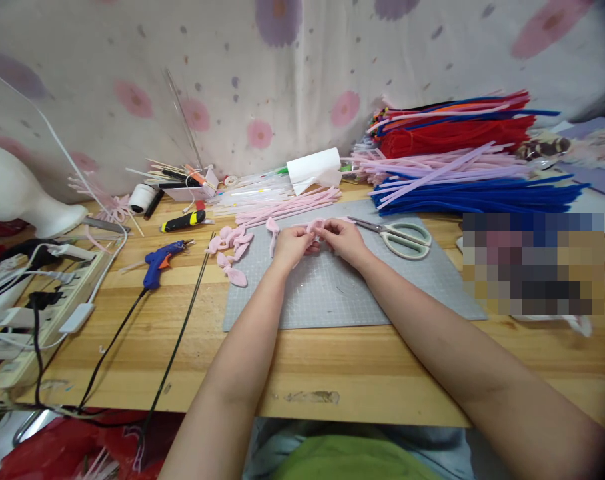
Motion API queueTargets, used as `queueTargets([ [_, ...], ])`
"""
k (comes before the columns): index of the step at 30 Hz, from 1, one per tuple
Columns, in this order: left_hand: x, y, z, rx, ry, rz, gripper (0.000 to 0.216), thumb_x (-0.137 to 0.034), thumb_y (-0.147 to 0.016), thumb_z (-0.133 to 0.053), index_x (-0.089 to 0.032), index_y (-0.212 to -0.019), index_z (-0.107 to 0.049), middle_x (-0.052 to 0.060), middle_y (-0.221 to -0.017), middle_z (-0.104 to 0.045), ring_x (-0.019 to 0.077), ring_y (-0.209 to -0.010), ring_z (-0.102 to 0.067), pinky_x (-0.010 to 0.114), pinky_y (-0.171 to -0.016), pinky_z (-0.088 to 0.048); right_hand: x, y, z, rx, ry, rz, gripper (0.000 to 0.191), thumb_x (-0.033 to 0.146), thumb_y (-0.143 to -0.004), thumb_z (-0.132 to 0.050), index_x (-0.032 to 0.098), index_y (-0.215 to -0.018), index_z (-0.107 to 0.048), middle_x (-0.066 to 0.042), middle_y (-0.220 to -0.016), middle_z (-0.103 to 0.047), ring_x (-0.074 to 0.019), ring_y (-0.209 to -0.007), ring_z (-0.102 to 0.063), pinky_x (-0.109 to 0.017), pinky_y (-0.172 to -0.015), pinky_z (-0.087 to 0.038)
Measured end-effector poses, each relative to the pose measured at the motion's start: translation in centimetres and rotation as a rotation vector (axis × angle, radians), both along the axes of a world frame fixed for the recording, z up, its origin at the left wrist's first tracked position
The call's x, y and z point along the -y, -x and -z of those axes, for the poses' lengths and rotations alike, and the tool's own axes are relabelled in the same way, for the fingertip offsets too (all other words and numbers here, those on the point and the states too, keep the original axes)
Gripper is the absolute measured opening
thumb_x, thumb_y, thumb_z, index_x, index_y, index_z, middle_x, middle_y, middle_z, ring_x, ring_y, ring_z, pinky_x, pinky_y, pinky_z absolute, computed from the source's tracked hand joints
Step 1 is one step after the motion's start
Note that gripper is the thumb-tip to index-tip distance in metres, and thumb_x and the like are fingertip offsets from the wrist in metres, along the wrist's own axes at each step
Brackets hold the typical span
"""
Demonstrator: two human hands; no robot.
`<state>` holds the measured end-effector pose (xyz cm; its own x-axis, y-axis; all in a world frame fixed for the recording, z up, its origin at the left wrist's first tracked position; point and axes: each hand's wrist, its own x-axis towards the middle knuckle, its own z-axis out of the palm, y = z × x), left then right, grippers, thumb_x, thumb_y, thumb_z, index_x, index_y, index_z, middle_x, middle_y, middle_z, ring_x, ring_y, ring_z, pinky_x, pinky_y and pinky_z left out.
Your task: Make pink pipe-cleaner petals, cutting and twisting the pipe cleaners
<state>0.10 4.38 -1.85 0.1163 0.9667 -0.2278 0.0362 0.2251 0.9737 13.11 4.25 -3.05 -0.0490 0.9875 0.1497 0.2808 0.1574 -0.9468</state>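
Note:
Above the grey cutting mat (332,300), my left hand (293,248) and my right hand (346,241) meet, both with fingers pinched on a pink pipe cleaner (315,225) that is bent into a loop. The fingers cover part of it. Just left of my left hand stands a small pink pipe cleaner piece (271,233). Several shaped pink pieces (231,253) lie in a cluster at the mat's left edge. Scissors with pale green handles (407,240) rest on the mat to the right of my right hand, their blades pointing left.
A blue glue gun (158,261) and a black-and-yellow utility knife (182,221) lie to the left, near a power strip (47,320) with cables. Bundles of blue (477,195) and red pipe cleaners (457,137) are stacked at the back right. A white foam head (22,187) stands far left.

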Motion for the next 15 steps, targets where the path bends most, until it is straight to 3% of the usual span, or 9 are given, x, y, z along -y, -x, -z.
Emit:
queueTargets([
  [3,-0.1,0.0,0.2,-0.025,0.008,0.029,0.014,-0.023,-0.069,-0.061,-0.011,-0.062,-0.06,0.003,-0.052,-0.06,0.0118,-0.046,-0.058,0.026,-0.051,-0.049,0.0,0.1,-0.1,-0.004,0.018,0.021,0.026,0.043,-0.069,-0.054,0.018,-0.062,-0.052,0.004,-0.05,-0.047,-0.0088,-0.046,-0.04,-0.022,-0.046,-0.029],
  [8,-0.3,-0.3,0.8,-0.108,-0.08,-0.043,0.022,-0.03,-0.071,-0.059,-0.013,-0.057,-0.058,0.002,-0.053,-0.058,0.0138,-0.05,-0.06,0.025,-0.048,-0.048,-0.3,0.2,0.4,0.02,0.04,0.06,0.024,0.041,-0.068,-0.055,0.019,-0.061,-0.048,0.004,-0.049,-0.047,-0.0089,-0.045,-0.041,-0.021,-0.045,-0.029],
  [15,-0.4,0.1,1.0,-0.115,-0.037,0.026,0.022,-0.031,-0.07,-0.062,-0.012,-0.061,-0.058,0.003,-0.055,-0.06,0.0126,-0.05,-0.061,0.025,-0.054,-0.05,-0.2,0.0,0.1,0.12,-0.033,0.089,0.026,0.044,-0.072,-0.052,0.018,-0.073,-0.056,0.002,-0.058,-0.053,-0.0103,-0.052,-0.044,-0.022,-0.05,-0.032],
])
